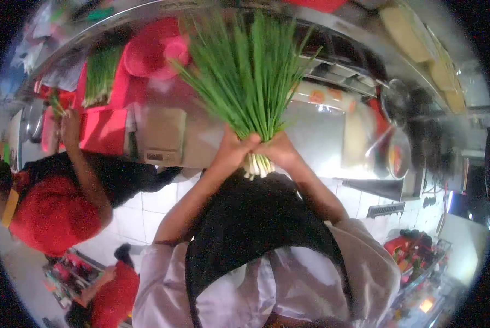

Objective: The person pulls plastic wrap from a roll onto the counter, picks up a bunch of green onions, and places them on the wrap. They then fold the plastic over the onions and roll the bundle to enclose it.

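A large bunch of spring onions (253,82) is held upright in front of my body, its green leaves fanned out away from me. My left hand (239,146) wraps round the stalks from the left, just above the white root ends. From the right, my right hand (279,150) grips the same stalks, and the fingers of both hands meet. The white ends poke out below my hands, near my black apron (267,218). Beyond the bunch lies the steel counter (310,128).
On the left are a scale (166,131), a red cutting board (104,130), more spring onions (102,74) and a pink basket (152,52). A co-worker in a red cap (56,216) stands there. A printed roll (321,97) and a metal bowl (397,154) sit on the right.
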The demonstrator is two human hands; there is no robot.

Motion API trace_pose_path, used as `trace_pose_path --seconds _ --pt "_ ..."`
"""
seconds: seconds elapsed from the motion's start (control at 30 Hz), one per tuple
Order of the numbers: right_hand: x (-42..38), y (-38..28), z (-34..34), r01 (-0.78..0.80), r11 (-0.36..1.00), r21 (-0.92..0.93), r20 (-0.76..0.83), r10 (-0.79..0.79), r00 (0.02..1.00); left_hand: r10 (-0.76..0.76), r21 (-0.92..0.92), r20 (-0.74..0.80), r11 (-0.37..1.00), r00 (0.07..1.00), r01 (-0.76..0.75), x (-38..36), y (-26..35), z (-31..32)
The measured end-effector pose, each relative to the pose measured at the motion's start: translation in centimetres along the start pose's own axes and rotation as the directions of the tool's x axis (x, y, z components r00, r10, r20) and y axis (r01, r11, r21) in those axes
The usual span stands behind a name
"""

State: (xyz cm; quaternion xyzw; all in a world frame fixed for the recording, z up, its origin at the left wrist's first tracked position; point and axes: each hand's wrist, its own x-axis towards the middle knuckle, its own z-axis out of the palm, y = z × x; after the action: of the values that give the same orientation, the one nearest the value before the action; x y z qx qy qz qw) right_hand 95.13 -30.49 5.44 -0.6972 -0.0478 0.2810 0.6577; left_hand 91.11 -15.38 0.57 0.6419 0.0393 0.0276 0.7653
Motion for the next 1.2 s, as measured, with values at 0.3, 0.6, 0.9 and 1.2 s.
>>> trace_pose_path --seconds 0.3,0.6,0.9,1.2 --pt "-3.1 5.0 -2.9 -0.004 0.86 -0.511 -0.143 -0.081 0.986 -0.119 -0.496 -0.026 0.864 0.993 0.091 -0.2 -4.5 2.7" --pt "-4.6 5.9 -2.4 -0.009 0.969 0.247 -0.164 0.051 0.985 -0.192 -0.506 0.107 0.834 0.976 0.22 2.4 -2.3 0.1" --pt "-5.7 8.2 -2.1 0.318 0.471 0.823 -0.289 -0.135 0.948 -0.185 0.156 0.069 0.973 0.98 0.172 -4.0 -11.2 -7.7" --pt "-7.1 8.6 -0.4 0.337 0.406 0.849 -0.327 -0.096 0.94 0.454 0.904 0.242 0.216 0.857 -0.37 7.7 -20.2 -9.4"
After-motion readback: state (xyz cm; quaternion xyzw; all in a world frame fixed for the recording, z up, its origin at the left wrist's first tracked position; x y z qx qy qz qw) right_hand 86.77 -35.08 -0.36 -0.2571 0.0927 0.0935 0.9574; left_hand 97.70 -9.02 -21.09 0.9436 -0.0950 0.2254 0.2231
